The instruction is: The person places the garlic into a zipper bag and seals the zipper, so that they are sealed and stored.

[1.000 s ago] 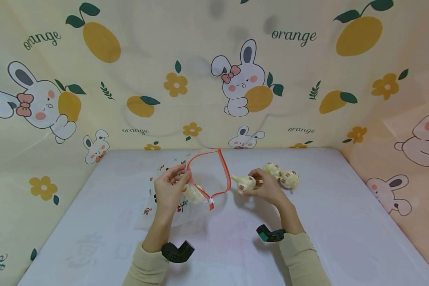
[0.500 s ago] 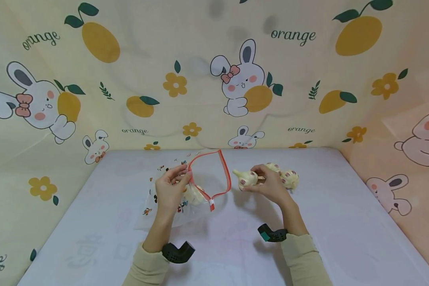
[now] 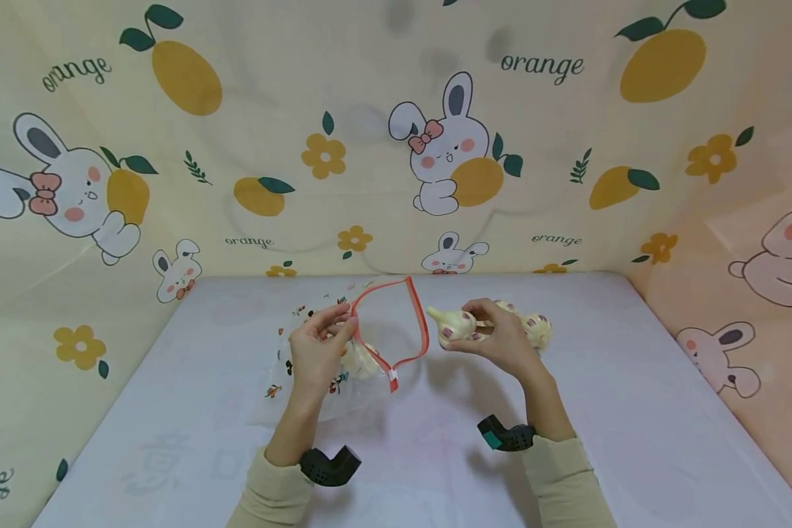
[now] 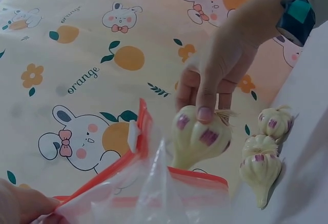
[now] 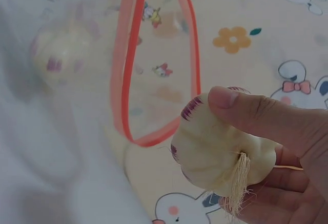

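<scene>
My left hand (image 3: 318,348) pinches the rim of a clear zip bag (image 3: 284,402) printed with small figures. Its red-edged mouth (image 3: 427,334) gapes toward the right. A garlic bulb (image 5: 56,55) shows through the plastic inside the bag. With thumb and fingers my right hand (image 3: 501,337) grips another garlic bulb (image 3: 455,325), its stem pointing left at the bag's mouth and its roots (image 5: 240,180) toward my palm. In the left wrist view this held bulb (image 4: 200,137) is just beyond the red rim; whether it overlaps the opening I cannot tell.
More garlic bulbs (image 3: 537,331) lie on the white table (image 3: 633,411) behind and right of my right hand, partly hidden by it. A patterned cloth (image 3: 369,88) with rabbits and oranges rises behind the table and along its sides.
My right hand, holding the garlic bulb, has lifted slightly and shifted a little to the right. The left hand and the bag's mouth have moved very slightly right.
</scene>
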{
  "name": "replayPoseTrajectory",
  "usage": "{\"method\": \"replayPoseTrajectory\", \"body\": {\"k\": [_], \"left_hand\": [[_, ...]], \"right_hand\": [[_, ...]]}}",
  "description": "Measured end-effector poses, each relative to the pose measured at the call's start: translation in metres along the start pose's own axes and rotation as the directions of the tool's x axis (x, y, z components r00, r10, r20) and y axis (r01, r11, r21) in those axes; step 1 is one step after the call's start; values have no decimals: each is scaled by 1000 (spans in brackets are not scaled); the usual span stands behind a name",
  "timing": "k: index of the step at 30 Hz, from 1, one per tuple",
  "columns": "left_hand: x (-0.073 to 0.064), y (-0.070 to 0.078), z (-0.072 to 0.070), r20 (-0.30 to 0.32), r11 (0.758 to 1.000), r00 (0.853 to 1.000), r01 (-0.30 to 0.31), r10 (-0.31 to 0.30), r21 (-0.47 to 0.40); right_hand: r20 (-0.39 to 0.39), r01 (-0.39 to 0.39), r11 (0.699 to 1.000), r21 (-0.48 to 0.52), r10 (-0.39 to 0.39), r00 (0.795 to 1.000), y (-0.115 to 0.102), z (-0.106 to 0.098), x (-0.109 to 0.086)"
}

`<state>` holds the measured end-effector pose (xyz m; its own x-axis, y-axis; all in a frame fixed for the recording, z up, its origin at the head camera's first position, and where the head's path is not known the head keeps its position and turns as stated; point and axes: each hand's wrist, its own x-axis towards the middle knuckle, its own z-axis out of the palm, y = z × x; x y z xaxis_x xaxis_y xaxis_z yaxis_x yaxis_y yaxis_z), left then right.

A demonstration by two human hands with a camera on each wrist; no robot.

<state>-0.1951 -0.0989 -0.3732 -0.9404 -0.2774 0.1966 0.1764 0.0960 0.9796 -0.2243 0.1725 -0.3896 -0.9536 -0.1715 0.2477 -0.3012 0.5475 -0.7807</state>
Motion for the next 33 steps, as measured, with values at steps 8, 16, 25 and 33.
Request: {"method": "replayPoseTrajectory", "body": {"k": [8, 16, 25, 33], "left_hand": [[-1, 0, 1, 10, 1000, 1000, -1, 1, 0], [-2, 0, 2, 12, 1000, 1000, -26, 26, 5], [-2, 0, 2, 17, 1000, 1000, -24, 24, 1], [-4, 4, 1, 28, 1000, 999, -18, 18, -3]], "right_hand": [[18, 34, 997, 63, -35, 999, -12, 6, -3], [18, 60, 994, 87, -61, 998, -16, 11, -3], [38, 81, 988, 130, -86, 996, -18, 20, -2], [46, 91, 988, 122, -97, 994, -20, 32, -2]]}}
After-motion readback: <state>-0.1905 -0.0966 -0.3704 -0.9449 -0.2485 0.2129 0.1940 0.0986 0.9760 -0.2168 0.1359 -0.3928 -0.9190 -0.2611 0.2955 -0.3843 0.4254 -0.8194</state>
